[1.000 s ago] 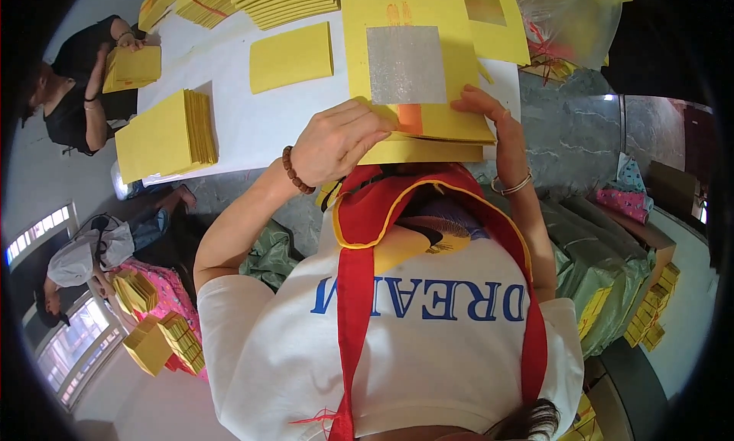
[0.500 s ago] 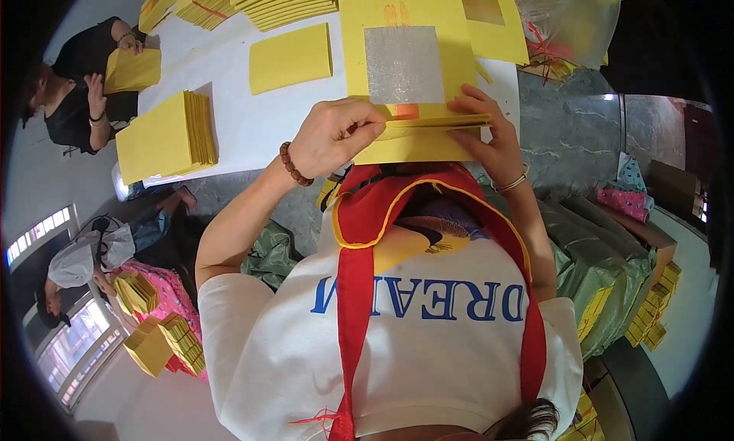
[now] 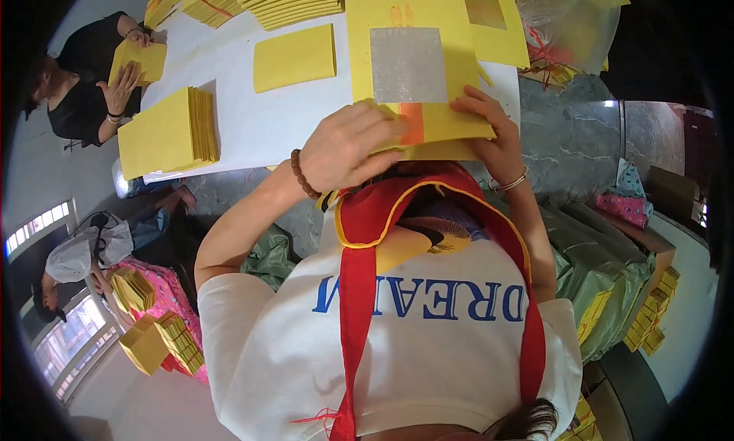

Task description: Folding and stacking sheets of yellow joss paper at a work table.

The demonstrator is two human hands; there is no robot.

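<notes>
A yellow paper sheet (image 3: pixel 451 66) with a silver foil square (image 3: pixel 409 63) and an orange stripe (image 3: pixel 413 126) lies on the white table (image 3: pixel 260 124) in front of me. Its near edge is folded up over the stripe. My left hand (image 3: pixel 344 147), with a bead bracelet at the wrist, pinches and presses the fold from the left. On the right end of the fold, my right hand (image 3: pixel 489 128), wearing a thin bangle, grips it with fingers on top. More yellow sheets (image 3: pixel 440 150) lie under the folded one.
A thick pile of folded yellow sheets (image 3: pixel 164 131) and a single folded piece (image 3: pixel 294 56) lie to the left, with more piles (image 3: pixel 290 1) at the far edge. A person in black (image 3: pixel 84 89) folds paper at far left. Another person (image 3: pixel 76 257) sits lower left. Green bags (image 3: pixel 604 280) are on the right.
The near edge of the sheet has been folded further over and pressed down. My left hand's fingers have slid a little to the right along the fold.
</notes>
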